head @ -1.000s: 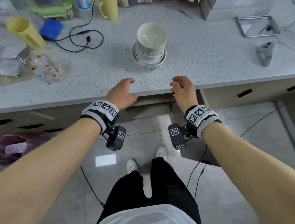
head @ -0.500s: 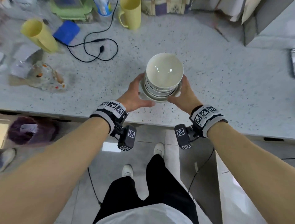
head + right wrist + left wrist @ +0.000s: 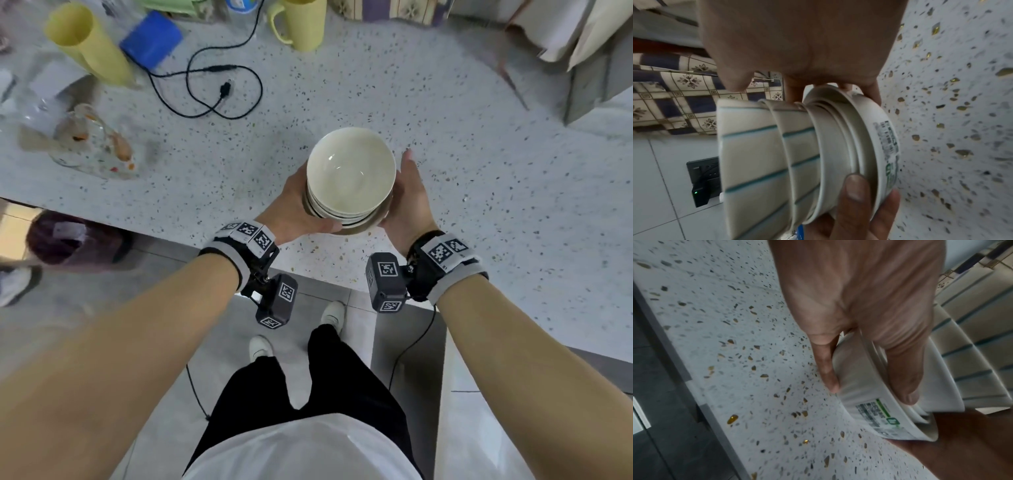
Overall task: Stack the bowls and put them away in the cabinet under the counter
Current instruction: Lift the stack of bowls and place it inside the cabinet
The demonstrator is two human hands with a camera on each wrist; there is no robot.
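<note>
1. The stack of bowls (image 3: 350, 178) sits between both hands, above the speckled counter (image 3: 479, 171); whether it touches the surface cannot be told.
2. The left hand (image 3: 294, 209) grasps the lowest bowl, thumb over its rim.
3. The right hand (image 3: 409, 202) cups the opposite side, fingers under the base.
4. Beyond the fingertips lie a black cable (image 3: 219, 92) and a yellow mug (image 3: 305, 24).

Bowls (image 3: 350, 171) glossy glazed ceramic; counter (image 3: 479, 171) smooth speckled stone.
</note>
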